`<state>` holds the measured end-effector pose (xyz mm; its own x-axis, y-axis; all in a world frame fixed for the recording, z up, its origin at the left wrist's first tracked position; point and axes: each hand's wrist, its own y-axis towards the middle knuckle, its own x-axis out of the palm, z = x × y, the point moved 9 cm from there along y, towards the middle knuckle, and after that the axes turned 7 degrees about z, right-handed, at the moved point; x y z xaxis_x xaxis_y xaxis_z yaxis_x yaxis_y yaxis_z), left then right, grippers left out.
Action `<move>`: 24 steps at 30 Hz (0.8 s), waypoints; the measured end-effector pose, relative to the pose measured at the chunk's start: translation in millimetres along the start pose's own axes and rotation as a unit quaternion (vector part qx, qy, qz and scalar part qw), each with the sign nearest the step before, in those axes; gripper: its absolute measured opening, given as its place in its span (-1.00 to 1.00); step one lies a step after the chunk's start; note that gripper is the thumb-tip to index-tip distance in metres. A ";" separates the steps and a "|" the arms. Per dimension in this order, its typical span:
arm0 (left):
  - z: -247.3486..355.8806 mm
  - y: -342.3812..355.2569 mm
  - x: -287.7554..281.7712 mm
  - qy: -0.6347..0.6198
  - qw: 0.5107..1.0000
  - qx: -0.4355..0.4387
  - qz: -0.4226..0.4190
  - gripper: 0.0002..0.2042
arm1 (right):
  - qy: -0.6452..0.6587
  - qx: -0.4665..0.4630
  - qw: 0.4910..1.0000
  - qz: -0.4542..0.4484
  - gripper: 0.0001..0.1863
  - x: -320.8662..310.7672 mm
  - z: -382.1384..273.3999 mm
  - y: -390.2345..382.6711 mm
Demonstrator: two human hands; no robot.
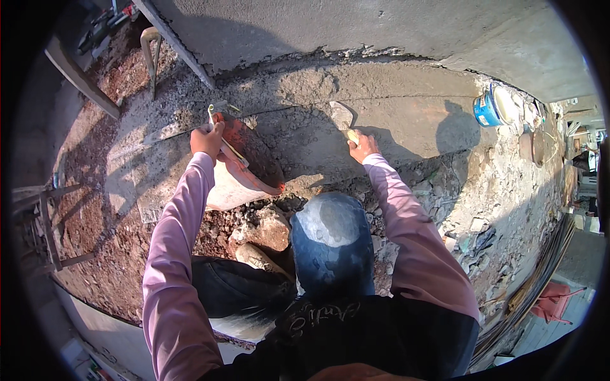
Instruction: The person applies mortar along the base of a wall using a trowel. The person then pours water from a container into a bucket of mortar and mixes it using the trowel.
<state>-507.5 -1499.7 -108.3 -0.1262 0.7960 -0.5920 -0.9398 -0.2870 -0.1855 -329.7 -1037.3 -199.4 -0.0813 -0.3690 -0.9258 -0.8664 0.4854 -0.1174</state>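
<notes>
My left hand (204, 138) is closed round a thin white-and-yellow tool (236, 153) at the edge of a worn orange-pink container (257, 162); whether it also grips the rim is hard to see. My right hand (361, 145) grips the pale handle of a trowel (342, 115), whose blade rests on or just over a grey mortar strip (406, 113) along the wall foot. Below the container lie broken rock (264, 227) and rubble. My knee (330, 238) in worn blue covering is bent between my arms.
A grey wall (394, 32) runs across the top. A blue-and-white bucket (488, 109) stands at the right by debris. Wooden planks (79, 79) lean at upper left, with a wooden frame (51, 228) at left. Long rods (540, 267) and a red wheelbarrow-like object (553, 298) are at lower right.
</notes>
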 end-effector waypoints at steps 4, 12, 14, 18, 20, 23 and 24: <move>7.4 -3.7 -5.1 0.011 1.000 0.007 0.020 -0.72 | -0.014 -0.013 1.000 -0.014 -0.41 6.5 -22.3 -12.0; 5.5 -17.0 -9.9 0.000 1.000 0.015 0.008 -0.69 | 0.028 0.047 0.999 0.003 -0.48 -5.3 0.9 -34.1; 4.7 -17.1 -10.1 0.023 0.998 0.042 0.028 -0.69 | 0.036 0.025 0.999 -0.027 -0.46 0.3 2.0 -24.5; -3.9 5.0 -1.2 0.062 0.998 0.001 0.023 -0.70 | -0.013 -0.061 0.995 -0.073 -0.42 36.1 -33.0 10.0; -2.4 12.2 -0.3 0.058 0.998 0.009 0.028 -0.69 | 0.000 -0.092 0.994 -0.054 -0.42 47.3 -52.7 28.2; 0.4 15.9 0.5 0.038 0.999 0.009 0.015 -0.68 | -0.015 -0.086 0.993 -0.078 -0.43 54.9 -61.0 42.8; 1.0 15.1 -1.1 0.037 0.999 0.005 0.017 -0.68 | -0.008 -0.096 0.990 -0.101 -0.43 57.1 -65.5 38.1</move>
<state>-522.0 -1504.3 -109.7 -0.1355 0.7445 -0.6537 -0.9385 -0.3080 -0.1563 -399.7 -1091.8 -233.2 0.1090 -0.4299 -0.8963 -0.9421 0.2430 -0.2312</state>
